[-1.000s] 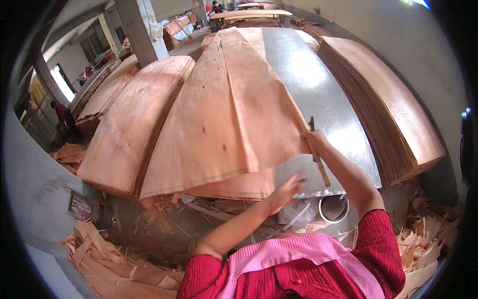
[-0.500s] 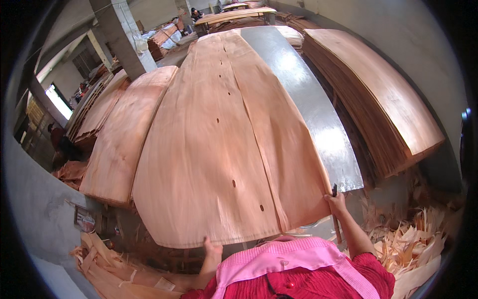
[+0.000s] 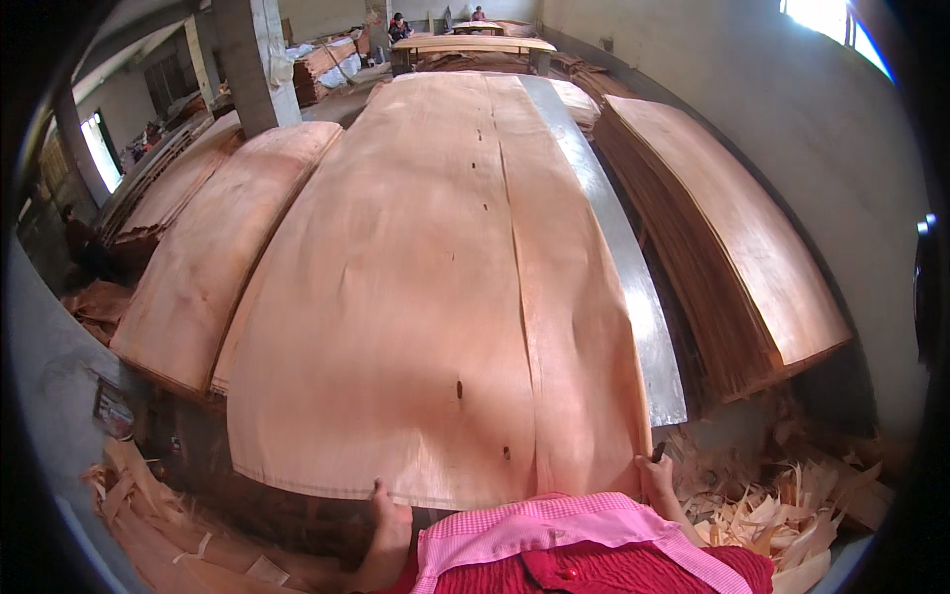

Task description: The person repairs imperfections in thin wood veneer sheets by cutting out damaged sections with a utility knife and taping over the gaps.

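Note:
A large, thin sheet of reddish wood veneer (image 3: 396,327) covers most of the long table before me, with a lengthwise seam and several small dark holes. My left hand (image 3: 391,510) grips its near edge, thumb on top and the other fingers mostly hidden below. At the near right corner my right hand (image 3: 655,480) is closed on the sheet's side edge. A small dark tool (image 3: 658,452) sticks up from that same hand; its kind I cannot make out. Along the sheet's right side shows a strip of the smooth grey tabletop (image 3: 643,297).
Tall veneer stacks stand on the right (image 3: 732,198) and left (image 3: 228,247). Wood scraps (image 3: 782,515) heap on the floor at both sides. A concrete pillar (image 3: 257,69) rises at the back left. Other people (image 3: 399,28) are farther off, near another table (image 3: 475,44).
The veneer sheet has shifted to the right over the tabletop, so the bare grey strip is narrower. Both hands keep their hold. The view has tilted up a little.

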`<state>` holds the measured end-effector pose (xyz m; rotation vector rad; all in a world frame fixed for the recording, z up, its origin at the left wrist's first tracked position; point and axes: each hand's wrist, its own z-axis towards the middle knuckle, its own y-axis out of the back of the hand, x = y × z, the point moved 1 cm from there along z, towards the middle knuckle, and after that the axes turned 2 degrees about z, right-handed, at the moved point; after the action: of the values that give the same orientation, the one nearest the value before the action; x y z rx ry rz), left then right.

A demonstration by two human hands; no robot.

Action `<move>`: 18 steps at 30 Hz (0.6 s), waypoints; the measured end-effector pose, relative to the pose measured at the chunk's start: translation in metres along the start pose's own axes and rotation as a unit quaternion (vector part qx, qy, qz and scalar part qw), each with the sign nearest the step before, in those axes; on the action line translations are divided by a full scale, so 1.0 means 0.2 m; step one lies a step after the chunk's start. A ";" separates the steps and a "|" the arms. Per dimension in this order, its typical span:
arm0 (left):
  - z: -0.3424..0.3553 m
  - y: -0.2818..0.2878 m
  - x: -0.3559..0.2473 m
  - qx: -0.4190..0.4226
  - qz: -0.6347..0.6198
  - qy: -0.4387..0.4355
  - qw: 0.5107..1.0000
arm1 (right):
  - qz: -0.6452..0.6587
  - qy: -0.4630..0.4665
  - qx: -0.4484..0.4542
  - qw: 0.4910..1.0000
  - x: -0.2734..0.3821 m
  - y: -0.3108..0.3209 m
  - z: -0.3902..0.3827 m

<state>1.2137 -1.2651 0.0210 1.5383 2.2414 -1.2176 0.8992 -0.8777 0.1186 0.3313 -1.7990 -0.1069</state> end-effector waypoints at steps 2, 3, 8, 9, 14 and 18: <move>-0.02 -0.11 0.03 -0.011 0.016 -0.045 0.999 | 0.021 -0.007 0.003 1.000 0.02 0.01 0.09; -0.03 -0.17 0.04 -0.005 0.014 -0.040 0.999 | 0.032 -0.008 0.008 0.999 0.02 0.03 0.16; 0.11 -0.59 0.26 0.050 -0.008 -0.015 0.999 | -0.029 0.019 -0.019 0.999 0.10 0.12 0.67; 0.19 -0.66 0.34 0.080 -0.026 -0.011 0.996 | -0.097 0.024 -0.034 0.994 0.08 0.17 0.81; 0.24 -1.04 0.66 -0.060 0.063 -0.023 0.996 | 0.074 -0.094 0.127 0.985 0.19 0.43 1.20; 0.37 -0.97 0.70 -0.029 0.033 -0.052 0.998 | 0.018 -0.121 0.139 0.983 0.02 0.65 1.02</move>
<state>0.9659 -1.2435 -0.0008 1.4790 2.1239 -1.1751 0.6800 -0.7751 0.1021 0.5011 -2.0644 0.1385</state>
